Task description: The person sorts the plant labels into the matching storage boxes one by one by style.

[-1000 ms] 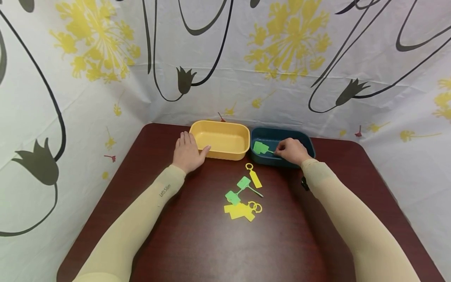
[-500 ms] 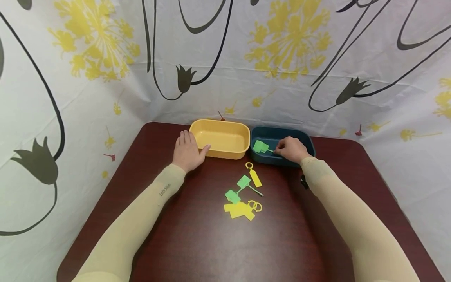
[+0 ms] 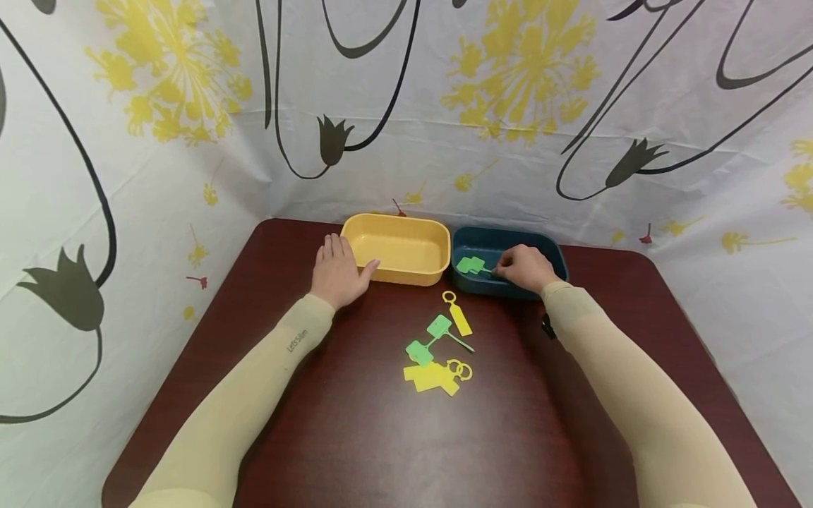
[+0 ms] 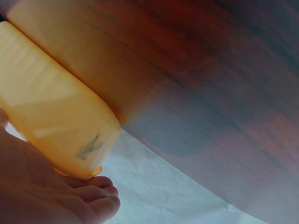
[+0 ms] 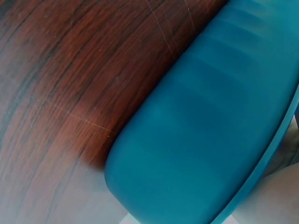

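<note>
My right hand (image 3: 526, 268) reaches into the dark blue bin (image 3: 552, 252) and pinches the thin stem of a green plastic tag (image 3: 476, 265). Another green tag (image 3: 464, 264) lies beside it inside that bin. Straight-fingered, my left hand (image 3: 336, 271) rests against the left end of the yellow bin (image 3: 406, 276); the left wrist view shows this hand (image 4: 51, 186) along the bin's rim. On the table in front are a yellow ring tag (image 3: 460, 319), green tags (image 3: 440, 326) with thin stems, and overlapping yellow tags (image 3: 432, 377). The right wrist view shows mostly the blue bin's outer wall (image 5: 196, 126).
Both bins stand side by side at the back of the dark red wooden table (image 3: 406, 451). A white patterned cloth (image 3: 394, 92) hangs behind and along the sides. Nothing is visible in the yellow bin.
The green tag in my right hand has tipped down, so the two tags in the blue bin now look flatter. The hands themselves stay nearly in place.
</note>
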`<state>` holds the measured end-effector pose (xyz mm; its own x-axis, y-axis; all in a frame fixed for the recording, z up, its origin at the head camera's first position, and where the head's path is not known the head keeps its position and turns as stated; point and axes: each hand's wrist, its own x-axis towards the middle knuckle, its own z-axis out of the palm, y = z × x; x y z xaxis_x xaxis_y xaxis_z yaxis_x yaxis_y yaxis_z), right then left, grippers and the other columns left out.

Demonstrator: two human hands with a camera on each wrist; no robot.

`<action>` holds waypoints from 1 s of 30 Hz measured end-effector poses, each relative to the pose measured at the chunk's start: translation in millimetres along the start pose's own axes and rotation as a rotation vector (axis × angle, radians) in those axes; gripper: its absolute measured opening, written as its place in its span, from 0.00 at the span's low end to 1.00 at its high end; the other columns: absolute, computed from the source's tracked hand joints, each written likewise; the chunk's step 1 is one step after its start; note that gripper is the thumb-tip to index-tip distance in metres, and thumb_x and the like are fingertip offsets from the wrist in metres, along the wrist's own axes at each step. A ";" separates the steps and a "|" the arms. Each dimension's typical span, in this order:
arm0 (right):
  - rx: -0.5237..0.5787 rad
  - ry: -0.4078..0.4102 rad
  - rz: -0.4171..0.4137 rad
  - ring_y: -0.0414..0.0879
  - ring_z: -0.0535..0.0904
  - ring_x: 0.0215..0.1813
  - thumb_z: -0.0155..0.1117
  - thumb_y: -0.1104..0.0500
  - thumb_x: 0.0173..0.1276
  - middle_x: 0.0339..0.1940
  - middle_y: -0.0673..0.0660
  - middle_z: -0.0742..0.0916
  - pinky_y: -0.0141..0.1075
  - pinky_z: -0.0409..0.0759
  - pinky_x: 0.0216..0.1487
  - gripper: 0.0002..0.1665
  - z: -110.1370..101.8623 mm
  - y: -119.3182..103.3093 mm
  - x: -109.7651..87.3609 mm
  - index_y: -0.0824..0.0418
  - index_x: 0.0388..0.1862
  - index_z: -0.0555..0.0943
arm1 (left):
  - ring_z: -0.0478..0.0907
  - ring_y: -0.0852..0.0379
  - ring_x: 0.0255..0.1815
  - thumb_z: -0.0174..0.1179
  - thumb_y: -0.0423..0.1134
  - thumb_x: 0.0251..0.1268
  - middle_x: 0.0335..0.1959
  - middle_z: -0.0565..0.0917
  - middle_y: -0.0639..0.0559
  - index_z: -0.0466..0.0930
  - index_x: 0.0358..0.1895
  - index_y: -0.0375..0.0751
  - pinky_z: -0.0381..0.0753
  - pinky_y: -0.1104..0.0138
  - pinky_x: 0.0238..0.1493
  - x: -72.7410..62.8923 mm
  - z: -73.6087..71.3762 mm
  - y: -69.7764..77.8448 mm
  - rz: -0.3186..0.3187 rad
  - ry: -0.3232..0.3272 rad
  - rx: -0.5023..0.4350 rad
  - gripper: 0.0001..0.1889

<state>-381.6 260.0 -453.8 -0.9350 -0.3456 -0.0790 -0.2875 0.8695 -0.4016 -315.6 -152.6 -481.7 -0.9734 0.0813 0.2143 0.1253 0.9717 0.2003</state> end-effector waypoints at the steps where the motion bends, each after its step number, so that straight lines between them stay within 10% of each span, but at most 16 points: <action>1: 0.001 0.002 0.002 0.50 0.79 0.36 0.68 0.51 0.71 0.40 0.53 0.88 0.45 0.77 0.34 0.11 -0.5 -0.6 -0.8 0.56 0.40 0.89 | 0.46 0.30 0.78 0.34 0.71 0.73 0.76 0.50 0.22 0.48 0.75 0.18 0.47 0.46 0.76 0.2 0.1 -0.1 0.000 0.000 -0.001 0.53; 30: 0.036 0.162 -0.056 0.49 0.79 0.35 0.66 0.53 0.72 0.36 0.52 0.87 0.48 0.78 0.39 0.11 -17.0 -21.7 -15.3 0.57 0.42 0.88 | 0.46 0.31 0.79 0.34 0.71 0.73 0.77 0.50 0.23 0.47 0.76 0.18 0.48 0.46 0.76 0.8 0.8 -0.3 -0.006 -0.011 0.007 0.54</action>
<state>-364.6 252.4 -428.3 -0.9399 -0.3290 0.0910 -0.3348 0.8366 -0.4336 -316.6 -152.7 -482.4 -0.9761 0.0779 0.2030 0.1182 0.9738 0.1943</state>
